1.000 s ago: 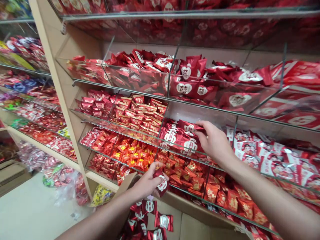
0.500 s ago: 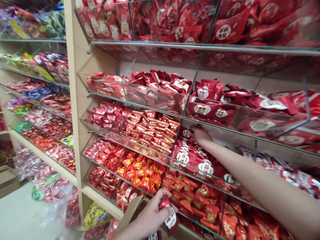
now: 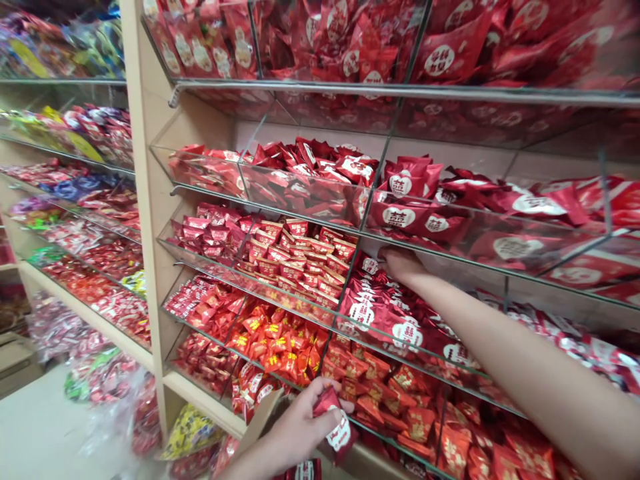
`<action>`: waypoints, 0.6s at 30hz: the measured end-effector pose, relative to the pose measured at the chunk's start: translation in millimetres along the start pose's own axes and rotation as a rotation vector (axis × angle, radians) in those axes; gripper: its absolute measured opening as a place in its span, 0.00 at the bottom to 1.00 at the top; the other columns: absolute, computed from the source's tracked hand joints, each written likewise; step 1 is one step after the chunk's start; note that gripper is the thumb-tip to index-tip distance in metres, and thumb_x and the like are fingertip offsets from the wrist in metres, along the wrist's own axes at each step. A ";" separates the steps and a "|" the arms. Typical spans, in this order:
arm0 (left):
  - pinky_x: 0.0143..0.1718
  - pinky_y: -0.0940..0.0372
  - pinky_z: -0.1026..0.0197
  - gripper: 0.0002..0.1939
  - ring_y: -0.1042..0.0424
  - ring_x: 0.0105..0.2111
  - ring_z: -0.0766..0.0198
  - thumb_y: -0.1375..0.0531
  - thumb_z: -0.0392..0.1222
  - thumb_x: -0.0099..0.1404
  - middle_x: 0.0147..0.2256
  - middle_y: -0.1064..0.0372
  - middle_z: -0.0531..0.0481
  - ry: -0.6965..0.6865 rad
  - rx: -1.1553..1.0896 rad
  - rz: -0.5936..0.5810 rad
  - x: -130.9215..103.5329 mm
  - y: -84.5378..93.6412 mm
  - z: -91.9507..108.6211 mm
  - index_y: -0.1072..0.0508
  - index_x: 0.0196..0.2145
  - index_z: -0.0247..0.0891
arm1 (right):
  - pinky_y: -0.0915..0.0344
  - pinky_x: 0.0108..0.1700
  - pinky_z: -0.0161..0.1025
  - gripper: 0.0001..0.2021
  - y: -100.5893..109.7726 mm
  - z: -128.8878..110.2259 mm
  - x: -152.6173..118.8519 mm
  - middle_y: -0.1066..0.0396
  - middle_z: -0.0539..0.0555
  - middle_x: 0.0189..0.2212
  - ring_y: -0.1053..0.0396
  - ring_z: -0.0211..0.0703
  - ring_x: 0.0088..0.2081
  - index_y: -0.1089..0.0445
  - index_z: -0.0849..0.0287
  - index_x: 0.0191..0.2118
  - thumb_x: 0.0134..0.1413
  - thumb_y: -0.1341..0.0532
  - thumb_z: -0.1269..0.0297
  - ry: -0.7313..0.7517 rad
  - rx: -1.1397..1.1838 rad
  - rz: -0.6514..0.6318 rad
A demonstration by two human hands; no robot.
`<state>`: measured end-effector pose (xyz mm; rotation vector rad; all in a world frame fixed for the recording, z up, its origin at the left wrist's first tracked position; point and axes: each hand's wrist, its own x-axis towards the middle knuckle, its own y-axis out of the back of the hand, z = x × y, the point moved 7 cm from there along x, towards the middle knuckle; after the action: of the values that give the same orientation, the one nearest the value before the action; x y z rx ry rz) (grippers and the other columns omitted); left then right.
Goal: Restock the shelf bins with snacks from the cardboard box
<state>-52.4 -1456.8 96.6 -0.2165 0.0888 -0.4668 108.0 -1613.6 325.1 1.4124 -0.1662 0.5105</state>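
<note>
My left hand [image 3: 307,420] is closed around a dark red candy packet [image 3: 336,430] with a white printed label, low in front of the shelves. Reaching deep into a shelf compartment, my right hand [image 3: 403,265] is at the back of a row of dark red packets [image 3: 367,310] with white labels. Its fingers are mostly hidden, so I cannot make out whether they grip anything. Below my left hand lies another dark red packet [image 3: 307,470], next to an open cardboard box [image 3: 263,423].
Clear shelf fronts and dividers [image 3: 280,303] edge the compartments. Red and orange wrapped sweets [image 3: 287,337] fill the neighbouring bins. A glass shelf edge [image 3: 450,257] runs just above my right arm. Bagged sweets [image 3: 193,430] lie on the floor by the wooden upright [image 3: 145,233].
The shelves sit slightly further left in view. My right hand stays at the back of its compartment, and my left hand keeps its hold on the packet.
</note>
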 end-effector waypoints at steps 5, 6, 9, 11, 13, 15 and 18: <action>0.23 0.40 0.68 0.26 0.30 0.27 0.65 0.37 0.53 0.49 0.34 0.29 0.47 0.030 -0.090 0.001 2.6 2.4 -7.1 0.39 0.40 0.37 | 0.40 0.38 0.38 0.12 11.0 3.6 -7.8 0.30 0.59 0.39 0.34 0.48 0.40 0.32 0.60 0.40 0.50 0.46 0.63 -0.023 0.020 0.032; 0.21 0.41 0.68 0.25 0.30 0.26 0.66 0.38 0.53 0.50 0.35 0.29 0.46 0.033 -0.104 0.001 2.8 2.6 -7.2 0.39 0.41 0.37 | 0.40 0.38 0.38 0.13 15.7 2.6 -14.6 0.30 0.60 0.39 0.33 0.48 0.39 0.32 0.60 0.40 0.50 0.46 0.63 -0.031 0.026 0.035; 0.18 0.40 0.69 0.21 0.31 0.22 0.68 0.41 0.54 0.54 0.37 0.29 0.44 0.008 -0.169 0.011 2.5 1.7 -0.8 0.38 0.40 0.37 | 0.40 0.39 0.38 0.12 36.3 -14.0 -55.6 0.29 0.59 0.36 0.33 0.46 0.38 0.31 0.61 0.38 0.52 0.48 0.64 0.030 0.063 0.122; 0.19 0.38 0.69 0.19 0.32 0.22 0.69 0.42 0.52 0.56 0.39 0.29 0.43 -0.028 -0.217 0.021 1.7 -1.1 8.2 0.37 0.39 0.36 | 0.40 0.39 0.38 0.10 50.4 -37.1 -101.2 0.30 0.56 0.33 0.33 0.44 0.36 0.31 0.59 0.35 0.53 0.48 0.63 0.167 0.154 0.245; 0.21 0.36 0.68 0.18 0.31 0.24 0.69 0.44 0.51 0.58 0.40 0.30 0.42 -0.069 -0.249 0.007 0.8 -7.7 19.3 0.38 0.41 0.37 | 0.39 0.37 0.37 0.10 54.1 -59.8 -152.9 0.30 0.55 0.31 0.33 0.42 0.33 0.31 0.58 0.33 0.53 0.48 0.63 0.274 0.305 0.319; 0.23 0.35 0.66 0.17 0.31 0.25 0.68 0.45 0.50 0.60 0.42 0.30 0.43 -0.113 -0.261 -0.016 0.0 -17.2 31.2 0.38 0.42 0.38 | 0.37 0.35 0.37 0.09 41.4 -71.6 -195.7 0.30 0.54 0.30 0.33 0.41 0.31 0.32 0.58 0.35 0.52 0.47 0.61 0.204 0.461 0.295; 0.24 0.34 0.65 0.16 0.30 0.28 0.66 0.46 0.51 0.61 0.44 0.31 0.43 -0.164 -0.259 -0.046 -0.7 -34.6 46.1 0.38 0.43 0.39 | 0.36 0.30 0.37 0.14 -2.1 -73.2 -233.7 0.29 0.55 0.31 0.33 0.41 0.27 0.34 0.58 0.40 0.50 0.44 0.56 -0.091 0.722 0.105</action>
<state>-62.0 -1478.0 149.3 -0.5113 -0.0167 -0.4811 -110.8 -1599.1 215.9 2.1415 -0.1340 0.6258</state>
